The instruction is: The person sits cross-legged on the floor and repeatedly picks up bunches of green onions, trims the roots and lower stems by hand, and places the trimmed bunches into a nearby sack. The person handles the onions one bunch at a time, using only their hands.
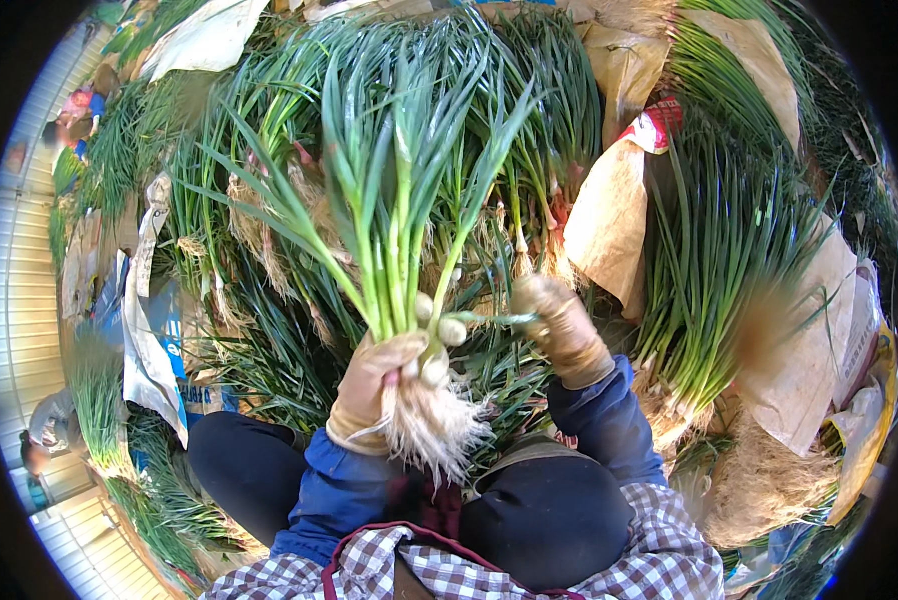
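Note:
My left hand (370,382), in a pale work glove, grips a bunch of green garlic (396,255) just above the roots. The leaves fan out away from me, and the tangled white roots (434,431) hang towards my lap. Several round white bulbs (452,331) bulge at the right of the bunch. From one bulb a thin green stalk (494,319) runs sideways to my right hand (565,326). That hand, also gloved and slightly blurred, is curled around the stalk's end. Its fingertips are partly hidden.
Heaps of green garlic (269,97) lie ahead. On the right are a large bundle of green onions (726,247), brown paper sheets (610,217) and a root mass (771,480). Torn white sacking (148,345) lies left. Other people (77,112) sit far left by a corrugated wall (25,255).

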`<state>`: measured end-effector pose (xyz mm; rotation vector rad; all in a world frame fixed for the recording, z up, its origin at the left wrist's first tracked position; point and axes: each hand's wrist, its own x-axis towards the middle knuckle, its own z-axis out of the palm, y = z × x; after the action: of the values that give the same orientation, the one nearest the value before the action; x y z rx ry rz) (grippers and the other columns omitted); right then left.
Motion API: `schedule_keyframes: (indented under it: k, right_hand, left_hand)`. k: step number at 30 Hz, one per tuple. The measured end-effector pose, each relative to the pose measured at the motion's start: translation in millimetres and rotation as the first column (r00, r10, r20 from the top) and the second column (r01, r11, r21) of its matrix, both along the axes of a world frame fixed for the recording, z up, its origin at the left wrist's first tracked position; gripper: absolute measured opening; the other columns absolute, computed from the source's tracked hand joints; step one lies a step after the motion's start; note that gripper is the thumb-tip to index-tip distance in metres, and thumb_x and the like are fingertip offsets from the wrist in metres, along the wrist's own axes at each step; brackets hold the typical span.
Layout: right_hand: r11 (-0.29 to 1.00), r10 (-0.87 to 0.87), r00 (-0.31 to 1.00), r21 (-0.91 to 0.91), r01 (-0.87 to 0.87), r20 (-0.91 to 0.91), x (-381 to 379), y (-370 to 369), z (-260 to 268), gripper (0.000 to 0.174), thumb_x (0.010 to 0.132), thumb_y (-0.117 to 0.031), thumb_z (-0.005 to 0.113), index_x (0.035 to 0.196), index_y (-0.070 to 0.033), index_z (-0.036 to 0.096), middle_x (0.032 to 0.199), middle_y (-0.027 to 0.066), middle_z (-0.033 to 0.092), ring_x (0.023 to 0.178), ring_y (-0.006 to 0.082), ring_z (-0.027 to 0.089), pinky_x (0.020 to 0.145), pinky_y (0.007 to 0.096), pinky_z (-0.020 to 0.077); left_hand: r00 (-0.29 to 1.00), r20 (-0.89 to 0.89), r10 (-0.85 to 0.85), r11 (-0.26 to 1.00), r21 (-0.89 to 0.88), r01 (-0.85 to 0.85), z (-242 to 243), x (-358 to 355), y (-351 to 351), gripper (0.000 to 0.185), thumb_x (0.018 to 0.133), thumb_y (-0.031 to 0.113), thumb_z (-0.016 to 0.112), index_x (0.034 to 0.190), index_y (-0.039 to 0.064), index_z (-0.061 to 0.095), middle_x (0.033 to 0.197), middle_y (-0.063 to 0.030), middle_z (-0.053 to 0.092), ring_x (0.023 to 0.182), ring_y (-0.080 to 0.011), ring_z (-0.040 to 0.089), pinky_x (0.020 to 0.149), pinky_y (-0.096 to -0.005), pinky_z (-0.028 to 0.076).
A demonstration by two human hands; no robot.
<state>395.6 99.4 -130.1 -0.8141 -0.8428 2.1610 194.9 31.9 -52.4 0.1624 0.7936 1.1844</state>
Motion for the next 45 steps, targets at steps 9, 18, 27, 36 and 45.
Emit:
schedule_keyframes:
  k: [9,18,27,36,45]
  right_hand:
    - [0.999,0.03,0.981,0.046,-0.021,-0.192,43.4,13.1,45.0,0.038,0.084,-0.033,0.067,0.063,-0.005,0.053,0.054,0.0,0.048,0.047,0.009,0.041,0.045,0.0249,0.0323]
    - [0.995,-0.071,0.83,-0.094,0.022,-0.553,45.3,-2.7,28.3,0.038,0.087,-0.031,0.064,0.061,-0.007,0.049,0.051,0.0007,0.046,0.039,0.0099,0.033,0.038,0.0284,0.0256]
    - [0.967,-0.199,0.502,-0.084,0.241,-0.842,46.2,13.9,72.8,0.016,0.086,-0.015,0.063,0.076,-0.008,0.053,0.06,0.0019,0.052,0.045,0.0077,0.044,0.041,0.0227,0.0359]
    - [0.705,0.351,0.21,-0.11,-0.7,0.912,38.1,61.2,23.3,0.022,0.093,-0.02,0.055,0.106,-0.004,0.063,0.089,0.0078,0.067,0.07,0.0143,0.064,0.059,0.0315,0.0518]
    - [0.729,-0.457,0.119,0.447,-0.519,0.882,-16.2,166.7,-33.5,0.026,0.088,-0.028,0.061,0.086,-0.003,0.066,0.084,0.0152,0.068,0.074,0.0266,0.067,0.069,0.0376,0.0549]
  left_hand:
    - [0.97,-0.232,-0.076,0.997,-0.034,0.07,35.7,1.3,14.4,0.052,0.08,0.004,0.059,0.128,-0.006,0.043,0.086,-0.0214,0.067,0.049,-0.0085,0.052,0.05,-0.0187,0.05]
    - [0.972,0.026,-0.234,0.967,-0.093,0.236,1.5,-6.9,21.9,0.052,0.079,0.007,0.065,0.126,-0.005,0.046,0.101,-0.0223,0.065,0.063,-0.0147,0.061,0.058,-0.0246,0.052]
    - [0.874,0.349,-0.339,0.938,0.049,0.344,10.4,5.7,4.5,0.043,0.078,0.012,0.069,0.113,-0.005,0.05,0.07,-0.0034,0.054,0.052,-0.0068,0.046,0.044,-0.0219,0.037]
    - [0.917,0.382,-0.117,0.953,0.302,-0.004,26.6,-21.9,15.7,0.038,0.081,0.014,0.065,0.115,0.002,0.053,0.056,0.0036,0.049,0.041,-0.0057,0.042,0.042,-0.0209,0.035]
    - [0.983,-0.182,-0.018,0.998,-0.07,0.005,-6.8,-4.7,16.9,0.028,0.086,0.01,0.062,0.109,-0.002,0.053,0.069,-0.0009,0.054,0.058,-0.0071,0.048,0.056,-0.0201,0.044]
